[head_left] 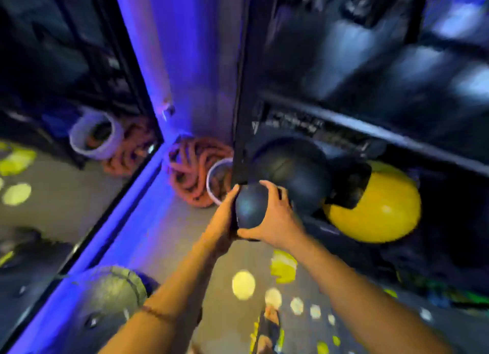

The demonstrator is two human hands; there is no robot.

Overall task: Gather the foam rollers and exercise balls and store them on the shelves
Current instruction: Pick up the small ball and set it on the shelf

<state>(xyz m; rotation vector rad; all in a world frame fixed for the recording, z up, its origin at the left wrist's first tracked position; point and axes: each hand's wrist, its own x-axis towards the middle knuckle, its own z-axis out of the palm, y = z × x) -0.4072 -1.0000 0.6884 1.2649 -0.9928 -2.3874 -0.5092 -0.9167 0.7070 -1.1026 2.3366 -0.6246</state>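
Observation:
A small dark ball (250, 207) is held between both hands in front of the low shelf. My left hand (222, 221) grips its left side and my right hand (275, 218) wraps its right side and bottom. Just behind it, a larger dark ball (296, 174) rests in the bottom compartment of the black shelf unit (370, 131). A big yellow exercise ball (381, 208) sits to the right in the same compartment, partly hidden by a black object (352, 184). Dark rounded items fill the upper shelves, too blurred to name.
A coiled orange rope (190, 168) and a white bucket (215, 179) lie in the corner by the shelf's post. A mirror wall (66, 115) runs along the left. A grey rounded object (111, 290) sits at bottom left. The floor (238, 261) has yellow spots.

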